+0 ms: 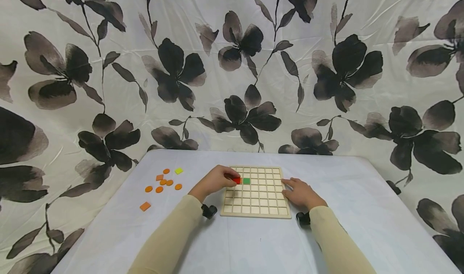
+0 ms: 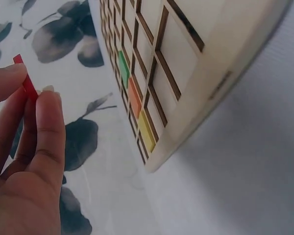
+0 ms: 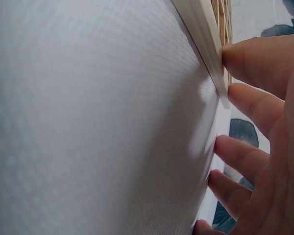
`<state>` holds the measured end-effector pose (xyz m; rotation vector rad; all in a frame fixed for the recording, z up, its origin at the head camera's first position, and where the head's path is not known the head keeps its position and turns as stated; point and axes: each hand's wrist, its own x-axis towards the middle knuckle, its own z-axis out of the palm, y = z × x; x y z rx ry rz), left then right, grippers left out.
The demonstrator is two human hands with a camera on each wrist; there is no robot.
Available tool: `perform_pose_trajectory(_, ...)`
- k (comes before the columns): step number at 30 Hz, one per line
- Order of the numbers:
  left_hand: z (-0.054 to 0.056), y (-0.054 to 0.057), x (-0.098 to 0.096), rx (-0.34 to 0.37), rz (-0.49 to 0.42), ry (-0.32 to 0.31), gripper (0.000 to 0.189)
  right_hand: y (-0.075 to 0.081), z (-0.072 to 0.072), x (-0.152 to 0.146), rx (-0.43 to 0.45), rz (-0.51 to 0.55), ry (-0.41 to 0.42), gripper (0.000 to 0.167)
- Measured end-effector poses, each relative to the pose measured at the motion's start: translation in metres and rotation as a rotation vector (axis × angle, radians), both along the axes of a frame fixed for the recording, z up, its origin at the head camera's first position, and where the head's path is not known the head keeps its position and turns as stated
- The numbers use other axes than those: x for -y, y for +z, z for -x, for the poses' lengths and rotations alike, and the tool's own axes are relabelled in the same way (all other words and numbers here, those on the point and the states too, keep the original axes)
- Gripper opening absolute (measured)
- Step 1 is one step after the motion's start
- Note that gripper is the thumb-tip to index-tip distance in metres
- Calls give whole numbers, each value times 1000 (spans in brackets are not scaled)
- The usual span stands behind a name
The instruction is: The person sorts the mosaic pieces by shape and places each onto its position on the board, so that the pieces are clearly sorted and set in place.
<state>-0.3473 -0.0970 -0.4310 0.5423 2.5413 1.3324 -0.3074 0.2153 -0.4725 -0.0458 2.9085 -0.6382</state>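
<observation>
My left hand (image 1: 216, 181) pinches a flat red tile (image 2: 26, 78) between thumb and fingers. It hovers over the left part of a wooden grid board (image 1: 256, 212). In the left wrist view a green tile (image 2: 123, 69), an orange tile (image 2: 134, 98) and a yellow tile (image 2: 146, 131) lie in neighbouring cells of one row. From the head view, the left hand hides some of these cells. My right hand (image 1: 302, 193) lies at the board's right side, fingers extended. Its thumb and index fingertips touch the wooden edge (image 3: 206, 46).
Left of the board, several orange round pieces (image 1: 159, 189) lie scattered on the white-covered table (image 1: 253, 245). Among them are two orange square tiles (image 1: 145, 206) and a yellow square tile (image 1: 179, 171). A flower-patterned cloth (image 1: 290, 84) hangs behind the table.
</observation>
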Motion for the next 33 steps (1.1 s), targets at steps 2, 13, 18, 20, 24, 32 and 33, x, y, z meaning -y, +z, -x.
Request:
perform_pose_trajectory(2, 2, -1, -5, -6, 8, -10, 28, 0, 0, 0, 1, 0, -2, 54)
perform_pose_trajectory(13, 14, -7, -30, -70, 132, -50, 29, 2, -2, 1, 0, -2, -4, 54)
perform_pose_trajectory(18, 16, -6, -42, -100, 196, -54, 26, 3, -1, 1, 3, -11, -8, 54)
perform_pose_trajectory(20, 18, -6, -47, -112, 216, -57, 26, 2, 0, 1, 0, -16, -7, 54)
perform_pose_trajectory(24, 20, -7, -57, -142, 242, -75, 23, -1, 2, 0, -5, -19, -6, 54)
perform_pose_trajectory(32, 23, -8, -73, -199, 316, -104, 23, 1, 0, 0, 1, 0, -7, 53)
perform_pose_trajectory(33, 23, -9, -74, -205, 324, -108, 23, 1, -1, 0, 2, 2, -8, 53)
